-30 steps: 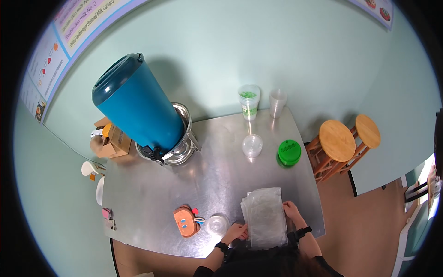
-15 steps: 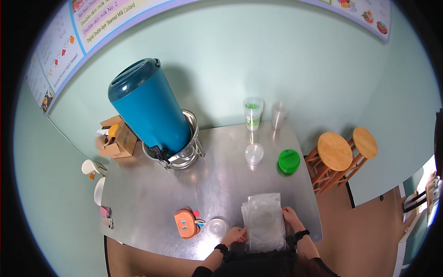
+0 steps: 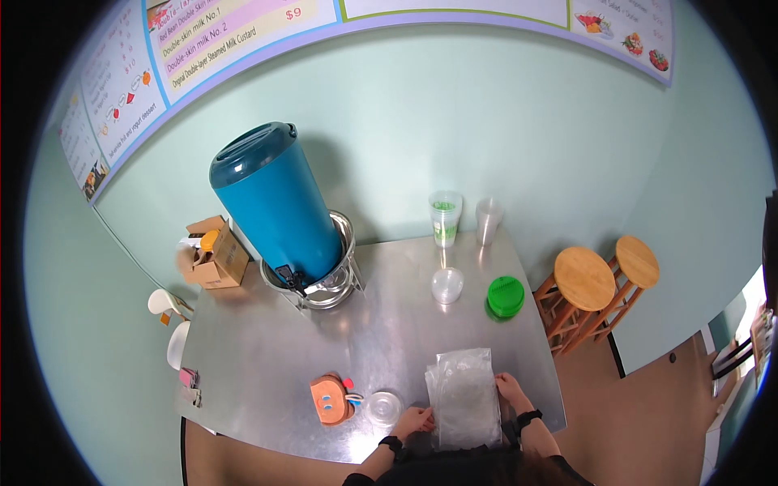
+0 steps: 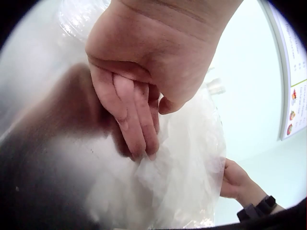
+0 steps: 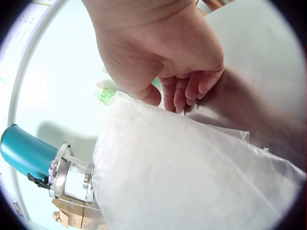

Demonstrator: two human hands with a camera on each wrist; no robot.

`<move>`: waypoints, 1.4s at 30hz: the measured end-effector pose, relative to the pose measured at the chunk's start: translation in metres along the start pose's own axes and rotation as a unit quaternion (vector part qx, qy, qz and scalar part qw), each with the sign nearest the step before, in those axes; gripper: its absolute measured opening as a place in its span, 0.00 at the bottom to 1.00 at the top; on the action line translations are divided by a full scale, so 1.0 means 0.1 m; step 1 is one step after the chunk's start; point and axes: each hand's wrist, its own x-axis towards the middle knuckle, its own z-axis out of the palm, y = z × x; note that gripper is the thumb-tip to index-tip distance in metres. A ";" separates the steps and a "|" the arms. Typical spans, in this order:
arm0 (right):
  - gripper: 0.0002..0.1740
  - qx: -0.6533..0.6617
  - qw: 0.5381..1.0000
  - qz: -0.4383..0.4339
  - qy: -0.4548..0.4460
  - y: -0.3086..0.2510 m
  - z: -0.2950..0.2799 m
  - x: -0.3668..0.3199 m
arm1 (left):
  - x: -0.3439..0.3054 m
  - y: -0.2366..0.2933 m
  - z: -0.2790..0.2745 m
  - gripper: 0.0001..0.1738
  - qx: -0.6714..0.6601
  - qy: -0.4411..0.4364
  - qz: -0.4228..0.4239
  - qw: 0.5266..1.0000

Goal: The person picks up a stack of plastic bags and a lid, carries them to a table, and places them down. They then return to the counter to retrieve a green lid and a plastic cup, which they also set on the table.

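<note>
Steel bench [image 3: 267, 356]: carries all items and lies under both sets of fingers.

Blue drink dispenser [image 3: 271, 202]: stands in a metal stand, far beyond the left fingers, towards the wall.

Two wooden stools [image 3: 583, 279]: on the floor off the bench, beyond and to the right of the right fingers.

Stack of plastic bags [image 3: 463, 397]: lies flat on the bench between the two hands, at the near edge.

Cardboard box [image 3: 215, 255]: far beyond and to the left of the left fingers, beside the dispenser.

Left hand [image 3: 415, 421]: the fingers [image 4: 139, 129] are straight and held together, not gripping. Their tips press on the left edge of the stack.

Right hand [image 3: 510, 390]: the fingers [image 5: 192, 93] are curled, with tips at the right edge of the stack. Whether they grip the edge cannot be told.

Green lid [image 3: 505, 296]: beyond the right fingers, well apart.

Printed cup [image 3: 445, 217] and clear cups [image 3: 488, 219]: at the wall, far beyond both hands.

Domed clear lid [image 3: 446, 285]: beyond the stack, left of the green lid.

Orange toy [image 3: 328, 399]: left of the left fingers.

Small clear lid [image 3: 383, 407]: just left of the left fingers.
</note>
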 end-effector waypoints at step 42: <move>0.15 -0.111 0.993 -0.022 0.041 -0.18 -0.02 -0.10 | 0.06 -0.02 -0.01 0.27 -0.040 -0.018 -0.039 0.998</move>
